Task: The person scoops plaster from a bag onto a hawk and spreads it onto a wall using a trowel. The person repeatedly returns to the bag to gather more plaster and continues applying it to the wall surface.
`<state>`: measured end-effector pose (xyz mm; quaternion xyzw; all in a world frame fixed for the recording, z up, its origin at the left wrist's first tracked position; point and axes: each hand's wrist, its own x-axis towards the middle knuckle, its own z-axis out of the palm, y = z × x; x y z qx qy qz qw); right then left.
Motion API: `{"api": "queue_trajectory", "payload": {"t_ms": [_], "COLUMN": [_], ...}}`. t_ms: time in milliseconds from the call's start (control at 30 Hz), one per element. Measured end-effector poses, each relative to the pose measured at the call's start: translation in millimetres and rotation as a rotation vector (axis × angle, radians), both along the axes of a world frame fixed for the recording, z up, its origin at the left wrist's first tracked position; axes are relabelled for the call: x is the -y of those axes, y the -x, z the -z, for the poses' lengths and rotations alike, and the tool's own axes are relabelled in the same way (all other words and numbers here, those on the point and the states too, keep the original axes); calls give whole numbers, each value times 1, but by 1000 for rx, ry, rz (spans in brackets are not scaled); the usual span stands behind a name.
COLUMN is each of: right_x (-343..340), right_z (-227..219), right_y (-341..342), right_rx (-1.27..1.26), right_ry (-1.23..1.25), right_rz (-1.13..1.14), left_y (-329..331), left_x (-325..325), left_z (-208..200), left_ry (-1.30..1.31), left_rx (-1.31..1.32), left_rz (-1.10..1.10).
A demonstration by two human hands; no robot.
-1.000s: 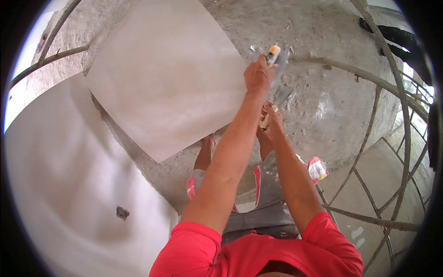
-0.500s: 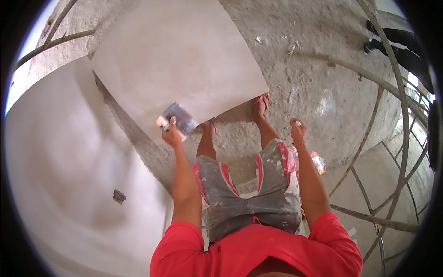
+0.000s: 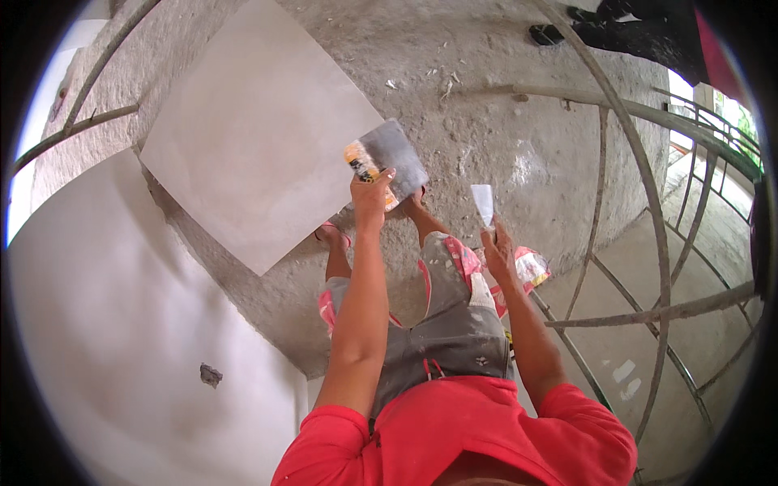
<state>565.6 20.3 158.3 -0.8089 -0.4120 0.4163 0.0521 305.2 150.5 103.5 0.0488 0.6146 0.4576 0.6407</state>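
Now my left hand [image 3: 371, 198] has swung the wide trowel [image 3: 395, 154] from the lower edge of the large pale slab [image 3: 251, 138] out to its right corner. My fingers are wrapped closed around the trowel's orange-and-black handle. The flat grey blade juts past that corner, over rough grey ground; whether any of it touches the slab, I cannot tell.

My right hand [image 3: 501, 253] is well apart, to the right of the slab, closed around a putty knife [image 3: 484, 202]. Its pale blade, out of sight half a second ago, now shows and points away from me. A second ago the two tools were close together; now there is open space between them. As I judge it, that means neither tool is working against the other at this moment.

A red-and-white bag [image 3: 531, 269] lies just beyond my right hand, farther right of the slab. To the slab's left is a smooth white surface [image 3: 138, 300]; far off to its right stands another person in dark trousers [image 3: 648, 39].
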Motion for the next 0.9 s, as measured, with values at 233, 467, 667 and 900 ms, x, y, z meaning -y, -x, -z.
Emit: {"api": "queue_trajectory", "payload": {"t_ms": [233,467,667,900], "right_x": [-58,-102,-121,-80], "right_z": [-78,-96,-106,-88], "right_y": [60,15,-6,-28], "right_rx": [-87,27,198,13], "right_ry": [-8,-26,112,-64], "right_rz": [-83,-42,-113,-143], "left_y": [-24,-75,-97,-132], "left_x": [11,50,29,55], "left_z": [-62,-68,-154,-145], "left_ry": [-43,-135,-413,-668], "left_rx": [166,-40,-614,-893], "left_rz": [67,548,774,929]}}
